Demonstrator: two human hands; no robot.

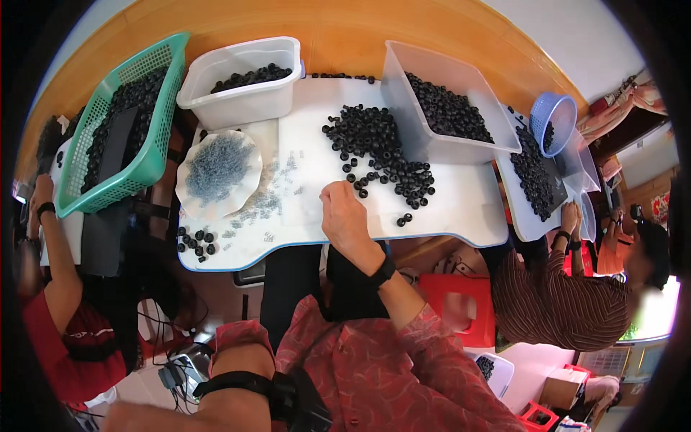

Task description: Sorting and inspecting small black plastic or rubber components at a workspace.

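The right hand (345,216) is curled narrowly over the white table (461,209), contents hidden, and nearby small black rubber rings (378,147) could be scattered by a sweep.

black rings (374,144): matt rubber | table (461,209): smooth glossy white | basket (155,162): green plastic mesh | tub (245,101): translucent plastic
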